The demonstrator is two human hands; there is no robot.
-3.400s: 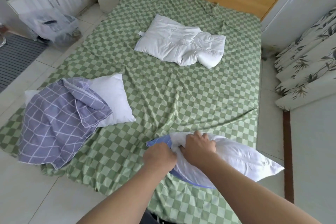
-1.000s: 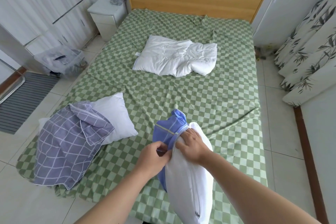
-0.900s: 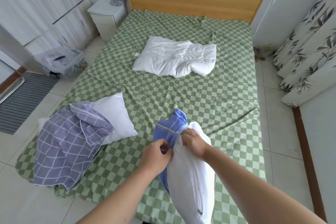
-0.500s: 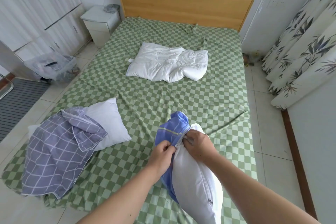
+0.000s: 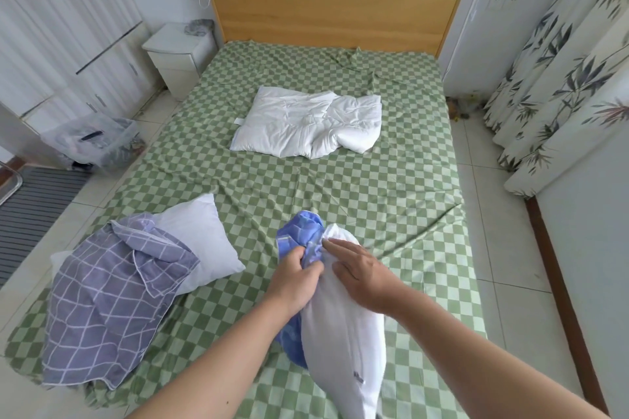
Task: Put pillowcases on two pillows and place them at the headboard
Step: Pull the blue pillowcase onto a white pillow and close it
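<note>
R hand (image 5: 366, 277) was no more pinching pillow corner as half sec before: fingers lay straight, flat on white pillow (image 5: 343, 333). L hand (image 5: 295, 277) clenched on bunched blue pillowcase (image 5: 299, 233). Pillow stood at bed (image 5: 374, 201) foot edge, case prob. only over far corner, so sleeving barely begun. 2nd pillow (image 5: 200, 241) w/ checked purple case (image 5: 112, 309) left of it. Folded white quilt (image 5: 306, 121) lay mid-bed, between pillow and headboard (image 5: 333, 13).

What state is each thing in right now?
White pillow: upright, mostly uncovered.
Blue pillowcase: bunched at pillow's top.
Left hand: grips blue pillowcase.
Right hand: flat on pillow.
Second pillow: lying, partly under checked pillowcase.
Headboard: no pillows there.
</note>
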